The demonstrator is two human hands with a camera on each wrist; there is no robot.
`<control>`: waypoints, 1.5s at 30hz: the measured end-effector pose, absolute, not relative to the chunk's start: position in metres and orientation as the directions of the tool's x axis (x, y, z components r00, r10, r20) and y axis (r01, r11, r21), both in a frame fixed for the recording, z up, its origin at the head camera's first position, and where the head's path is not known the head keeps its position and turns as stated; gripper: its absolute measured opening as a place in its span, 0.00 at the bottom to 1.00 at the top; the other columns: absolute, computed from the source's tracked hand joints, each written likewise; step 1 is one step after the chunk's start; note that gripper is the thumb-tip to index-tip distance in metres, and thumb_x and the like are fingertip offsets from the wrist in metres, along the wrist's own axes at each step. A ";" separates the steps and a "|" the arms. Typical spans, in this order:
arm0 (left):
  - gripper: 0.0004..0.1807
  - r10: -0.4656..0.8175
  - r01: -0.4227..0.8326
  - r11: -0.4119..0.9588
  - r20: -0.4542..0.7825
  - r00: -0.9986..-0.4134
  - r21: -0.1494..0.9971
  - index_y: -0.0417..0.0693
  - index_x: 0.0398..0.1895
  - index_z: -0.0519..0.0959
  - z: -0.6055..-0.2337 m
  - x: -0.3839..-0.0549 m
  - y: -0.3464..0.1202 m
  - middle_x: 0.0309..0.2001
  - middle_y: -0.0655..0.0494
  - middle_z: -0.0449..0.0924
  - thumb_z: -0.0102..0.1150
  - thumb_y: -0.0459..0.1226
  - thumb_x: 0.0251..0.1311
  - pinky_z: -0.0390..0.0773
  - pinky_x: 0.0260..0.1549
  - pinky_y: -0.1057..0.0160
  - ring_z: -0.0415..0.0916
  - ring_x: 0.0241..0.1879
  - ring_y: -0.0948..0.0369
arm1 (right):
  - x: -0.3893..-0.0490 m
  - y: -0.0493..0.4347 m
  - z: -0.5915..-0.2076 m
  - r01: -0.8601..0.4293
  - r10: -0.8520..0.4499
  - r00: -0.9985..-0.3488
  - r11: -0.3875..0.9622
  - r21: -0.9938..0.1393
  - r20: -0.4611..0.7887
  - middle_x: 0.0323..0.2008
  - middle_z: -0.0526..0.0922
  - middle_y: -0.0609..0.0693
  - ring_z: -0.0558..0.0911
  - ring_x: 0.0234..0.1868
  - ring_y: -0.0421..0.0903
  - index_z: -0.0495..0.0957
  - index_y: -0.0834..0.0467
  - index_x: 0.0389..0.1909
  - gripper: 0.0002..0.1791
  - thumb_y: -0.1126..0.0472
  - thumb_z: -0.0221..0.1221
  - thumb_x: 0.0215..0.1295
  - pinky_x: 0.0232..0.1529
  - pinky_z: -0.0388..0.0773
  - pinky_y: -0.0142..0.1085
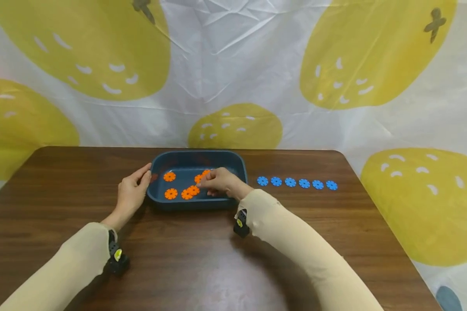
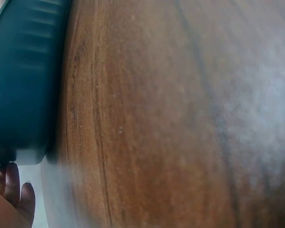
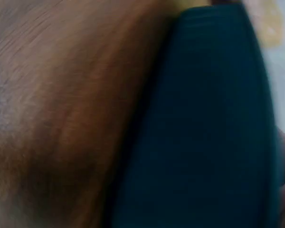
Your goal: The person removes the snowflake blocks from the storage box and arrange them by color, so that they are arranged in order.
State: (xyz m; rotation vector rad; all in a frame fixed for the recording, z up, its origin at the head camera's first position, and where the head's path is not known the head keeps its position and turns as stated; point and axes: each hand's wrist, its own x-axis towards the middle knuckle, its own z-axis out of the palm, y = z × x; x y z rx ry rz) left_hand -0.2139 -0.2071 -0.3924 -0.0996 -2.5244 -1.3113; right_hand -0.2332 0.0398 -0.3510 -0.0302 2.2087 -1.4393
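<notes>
A dark blue rectangular tray (image 1: 190, 205) with rounded corners stands on the wood-grain table (image 1: 194, 259). Left hand (image 1: 131, 190): fingertips at the tray's left end; whether they pinch the rim cannot be told. Right hand (image 1: 222, 181): inside the tray, thumb and forefinger together beside notched orange discs (image 1: 171, 194); whether a disc is clamped between them cannot be told. Orange discs lie on the tray floor, some touching or overlapping. Six notched blue discs (image 1: 290, 182) lie on the table in one row, right of the tray, spaced apart.
</notes>
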 end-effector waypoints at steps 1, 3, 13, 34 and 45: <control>0.21 -0.072 0.199 0.579 0.292 -0.954 0.791 0.41 0.61 0.72 -0.392 -0.214 -0.207 0.43 0.40 0.82 0.48 0.39 0.69 0.66 0.32 0.86 0.80 0.45 0.49 | -0.233 0.037 -0.353 0.230 -0.285 -0.874 0.472 -0.851 -0.394 0.26 0.77 0.48 0.74 0.18 0.38 0.79 0.65 0.34 0.08 0.64 0.63 0.59 0.23 0.73 0.27; 0.21 -0.071 0.208 0.578 0.302 -0.951 0.789 0.40 0.61 0.73 -0.392 -0.214 -0.206 0.43 0.40 0.82 0.48 0.39 0.69 0.65 0.32 0.86 0.80 0.45 0.48 | -0.234 0.033 -0.357 0.193 -0.291 -0.875 0.521 -0.832 -0.386 0.24 0.76 0.47 0.74 0.18 0.38 0.79 0.66 0.32 0.08 0.65 0.64 0.58 0.23 0.73 0.27; 0.21 -0.068 0.188 0.580 0.277 -0.959 0.793 0.42 0.62 0.72 -0.391 -0.213 -0.204 0.43 0.40 0.82 0.48 0.40 0.69 0.77 0.44 0.56 0.80 0.46 0.48 | -0.235 0.018 -0.363 0.071 -0.211 -0.928 0.709 -0.701 -0.308 0.16 0.74 0.44 0.75 0.15 0.40 0.77 0.61 0.23 0.11 0.62 0.71 0.49 0.21 0.74 0.30; 0.21 -0.060 0.199 0.589 0.288 -0.956 0.784 0.41 0.62 0.71 -0.393 -0.213 -0.206 0.43 0.41 0.83 0.47 0.40 0.70 0.77 0.43 0.60 0.80 0.46 0.49 | -0.242 0.012 -0.365 0.171 -0.115 -0.932 0.697 -0.696 -0.344 0.19 0.74 0.48 0.74 0.14 0.40 0.74 0.59 0.23 0.10 0.65 0.68 0.53 0.22 0.76 0.31; 0.21 -0.070 0.202 0.579 0.296 -0.953 0.790 0.41 0.61 0.72 -0.393 -0.213 -0.206 0.42 0.40 0.82 0.48 0.39 0.69 0.63 0.32 0.87 0.80 0.45 0.48 | -0.245 0.015 -0.367 0.306 -0.107 -0.911 0.472 -0.827 -0.398 0.14 0.70 0.46 0.70 0.10 0.37 0.67 0.57 0.15 0.18 0.69 0.63 0.57 0.16 0.71 0.28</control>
